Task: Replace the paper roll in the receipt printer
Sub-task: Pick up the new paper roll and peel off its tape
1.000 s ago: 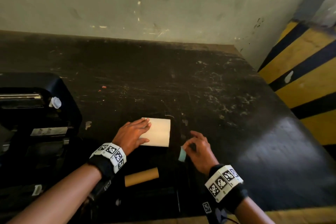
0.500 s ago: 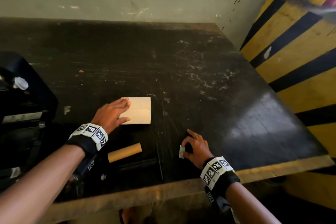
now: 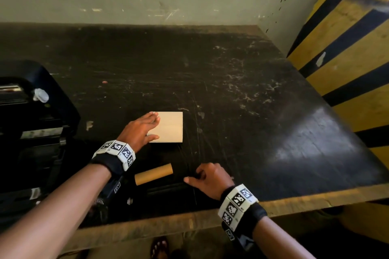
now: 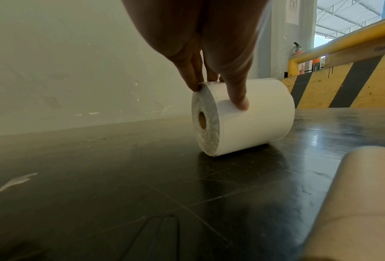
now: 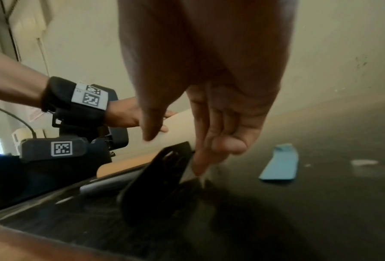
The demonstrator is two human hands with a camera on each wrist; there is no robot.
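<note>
Holding: left hand [image 3: 140, 130] has its grip round the new paper roll [image 4: 249, 116] on the table [image 3: 242, 82]
Right hand [image 3: 210, 178]: loose grip, fingertip on a black part [image 5: 164, 176]
Nearby: empty core [image 3: 153, 174], blue strip [image 5: 280, 164]

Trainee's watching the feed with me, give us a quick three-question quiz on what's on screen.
1. True or false: the roll stands on end.
2. Which hand grips the roll? A: left hand. B: the other. C: neither.
3. What brown thing lies on the table beside the left wrist?
Key: 1 false, it lies on its side; 2 A; 3 the empty core.
</note>
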